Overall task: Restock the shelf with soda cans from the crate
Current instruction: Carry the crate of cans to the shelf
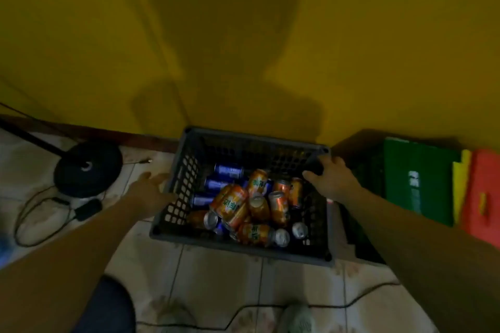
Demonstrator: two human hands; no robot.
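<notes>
We find the crate (259, 151) on tiled floor (221, 278), against yellow wall (108, 35). Inside: orange cans (232, 204) piled loose over blue cans (227, 170); lower layer mostly hidden, total count unclear, label text too blurred to read. R hand (332, 178) clamps crate's R rim near far corner, fingers curled over edge. L hand (151, 186), fingers spread apart, sits just outside L wall; contact w/ crate cannot be confirmed.

Your dark grey perforated plastic crate (180, 197) sits on tiles (221, 278), holding jumbled orange soda cans (232, 204) and blue soda cans (228, 171).
</notes>
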